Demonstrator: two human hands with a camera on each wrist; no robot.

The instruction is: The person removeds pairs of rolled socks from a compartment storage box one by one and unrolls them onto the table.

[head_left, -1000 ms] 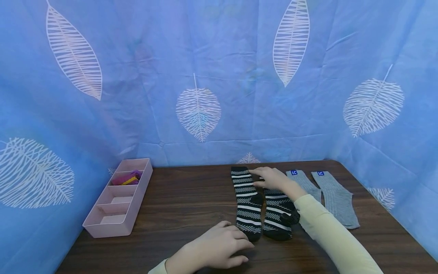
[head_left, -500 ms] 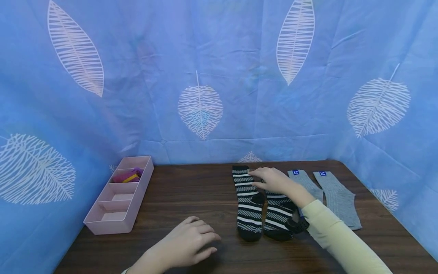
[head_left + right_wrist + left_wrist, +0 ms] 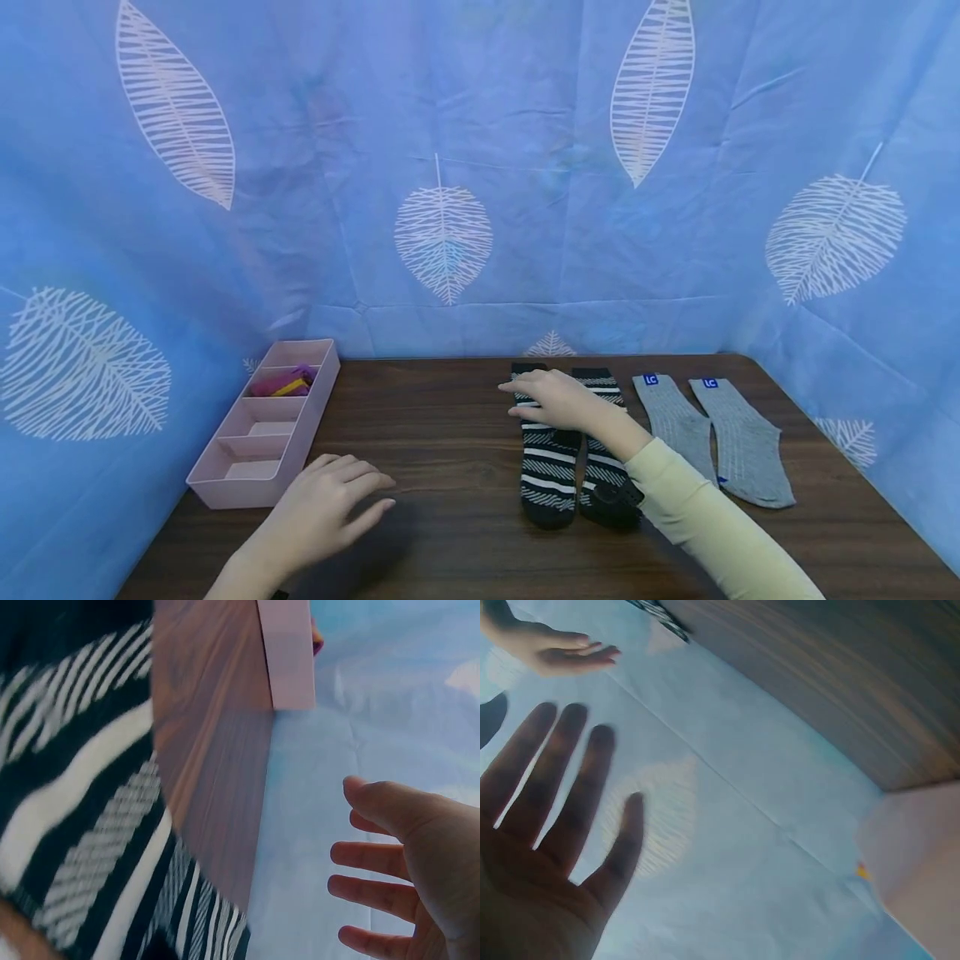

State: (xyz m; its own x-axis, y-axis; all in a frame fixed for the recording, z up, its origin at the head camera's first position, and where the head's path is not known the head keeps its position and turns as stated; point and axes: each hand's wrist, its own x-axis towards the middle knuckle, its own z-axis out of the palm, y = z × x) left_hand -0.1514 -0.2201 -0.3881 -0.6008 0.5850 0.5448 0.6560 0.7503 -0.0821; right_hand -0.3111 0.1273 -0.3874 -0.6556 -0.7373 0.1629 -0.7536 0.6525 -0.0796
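Two black-and-white striped socks lie side by side on the table: a left striped sock (image 3: 547, 475) and a right striped sock (image 3: 597, 383). My right hand (image 3: 558, 400) hovers over their upper part, fingers extended to the left and holding nothing; the right wrist view shows striped fabric (image 3: 97, 795) beside the hand. My left hand (image 3: 318, 508) is above the table near the pink box, its fingers spread and bare, as the left wrist view shows. A pair of grey socks, one left grey sock (image 3: 675, 425) and one right grey sock (image 3: 742, 442), lies flat at the right.
The pink divided box (image 3: 296, 442) stands at the table's left; one compartment holds a purple and yellow bundle (image 3: 288, 382). The brown table (image 3: 442, 442) meets a blue leaf-print curtain (image 3: 337, 208) behind it.
My left hand has moved left from beside the striped socks toward the pink box. My right hand has shifted slightly left over the striped socks, uncovering the right one's top.
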